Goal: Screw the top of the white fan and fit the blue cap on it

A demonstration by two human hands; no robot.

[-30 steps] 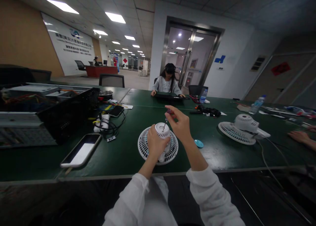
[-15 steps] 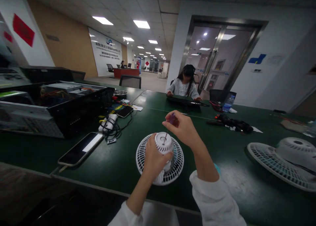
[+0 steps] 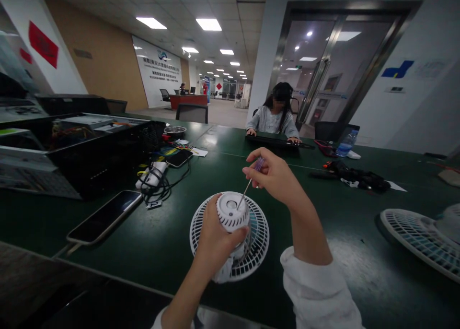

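A white fan (image 3: 258, 209) lies grille-down on the green table, its motor housing pointing up. My left hand (image 3: 217, 235) is wrapped around the side of that housing, thumb toward me. In my right hand (image 3: 269, 173) is a screwdriver (image 3: 247, 187) with a purple see-through handle, pinched between thumb and fingers. Its thin shaft slants down to the left, and the tip is at the top of the housing, beside a round recess. Whether the tip sits on a screw I cannot tell. A dark hole shows near the housing's front rim.
An opened black computer case (image 3: 100, 156) stands on the left, with a phone (image 3: 106, 217) and tangled cables (image 3: 161, 190) near it. A second fan (image 3: 420, 233) lies at right. Across the table (image 3: 158, 250), a person (image 3: 275, 113) rests both hands by a black object (image 3: 273, 143).
The screwdriver leans more to the right, and its tip has shifted on the housing top. My right hand has moved slightly up and right. The view has turned a little.
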